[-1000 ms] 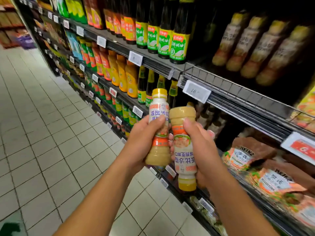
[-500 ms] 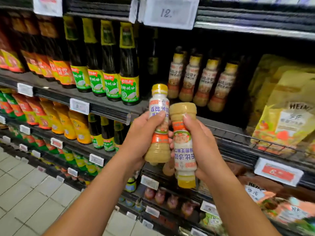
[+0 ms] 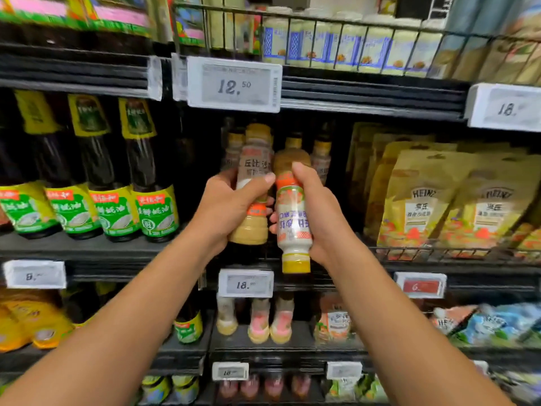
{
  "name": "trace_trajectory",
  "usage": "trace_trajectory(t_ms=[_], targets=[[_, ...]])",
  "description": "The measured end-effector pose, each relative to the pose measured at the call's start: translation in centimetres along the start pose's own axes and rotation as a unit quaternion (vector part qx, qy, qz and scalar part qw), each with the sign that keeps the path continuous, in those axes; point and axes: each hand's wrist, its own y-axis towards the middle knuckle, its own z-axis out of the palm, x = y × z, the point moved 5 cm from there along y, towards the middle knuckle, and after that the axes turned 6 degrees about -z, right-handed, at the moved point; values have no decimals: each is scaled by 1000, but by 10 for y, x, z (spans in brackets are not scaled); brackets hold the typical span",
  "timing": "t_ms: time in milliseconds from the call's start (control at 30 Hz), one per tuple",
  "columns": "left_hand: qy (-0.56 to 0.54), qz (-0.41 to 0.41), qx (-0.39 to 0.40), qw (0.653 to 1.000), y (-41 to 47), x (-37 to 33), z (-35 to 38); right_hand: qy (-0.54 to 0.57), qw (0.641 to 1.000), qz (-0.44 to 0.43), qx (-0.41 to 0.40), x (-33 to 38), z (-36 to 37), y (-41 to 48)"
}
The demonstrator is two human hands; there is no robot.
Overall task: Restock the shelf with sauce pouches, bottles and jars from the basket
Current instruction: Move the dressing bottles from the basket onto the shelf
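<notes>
Head view: left hand (image 3: 231, 206) grips upright bottle (image 3: 255, 167), right hand (image 3: 320, 213) inverted bottle (image 3: 292, 227), before a probably metal shelf (image 3: 87, 248).

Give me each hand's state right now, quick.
Left hand: closed around the upright dressing bottle.
Right hand: closed around the inverted dressing bottle, cap pointing down.

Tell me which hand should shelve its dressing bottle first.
Likely the left hand: its upright bottle, cap up, faces the matching shelved bottles. The right hand holds an inverted bottle, cap down.
</notes>
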Motion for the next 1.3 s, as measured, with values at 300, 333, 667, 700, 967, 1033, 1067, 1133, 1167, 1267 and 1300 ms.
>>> trace_trajectory(t_ms=[300,333,667,700,967,1033,1067,1133,1167,1267,1300], targets=[[64,42,-7,997,46,9,-9,24,990,5,-138,0,-36,40],[83,39,-4,996,50,12,-11,18,988,5,-153,-1,-40,43],[215,35,-40,975,72,30,-23,70,978,-37,-191,-5,-61,67],[224,39,-35,973,73,28,-22,74,978,-45,-189,-5,-63,68],[237,196,-199,931,8,-15,-22,164,974,-54,-149,-8,-67,64],[314,176,-175,916,-2,-17,-9,191,970,-63,-139,-8,-65,62],[378,162,-160,897,-3,-16,-2,201,968,-63,-135,-8,-64,61],[476,154,-148,853,-2,-15,7,227,964,-51,-128,-9,-64,59],[487,157,-147,847,-1,-16,8,246,961,-41,-124,-9,-64,58],[481,156,-132,852,5,-19,8,298,947,-11,-117,-10,-66,54],[474,154,-128,858,8,-21,8,310,944,0,-113,-11,-67,52]])
